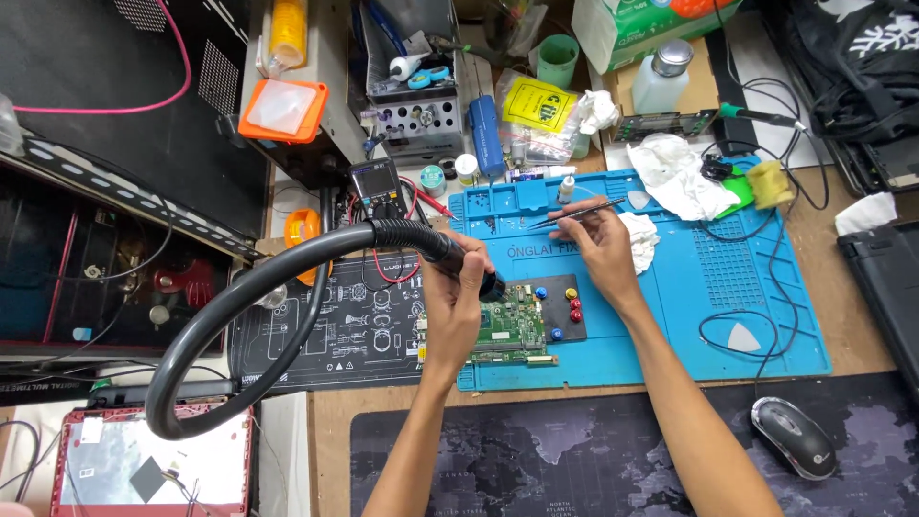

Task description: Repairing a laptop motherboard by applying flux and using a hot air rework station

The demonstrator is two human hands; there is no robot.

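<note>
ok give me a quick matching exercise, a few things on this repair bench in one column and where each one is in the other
Things:
1. tweezers
2. hot air handle
3. circuit board
4. computer mouse

Places:
A. on the dark desk mat, near right
B. in the right hand, over the blue mat
C. on the blue mat, beside the left hand
D. gripped in the left hand, hose looping left

Pairs: 1-B, 2-D, 3-C, 4-A
</note>
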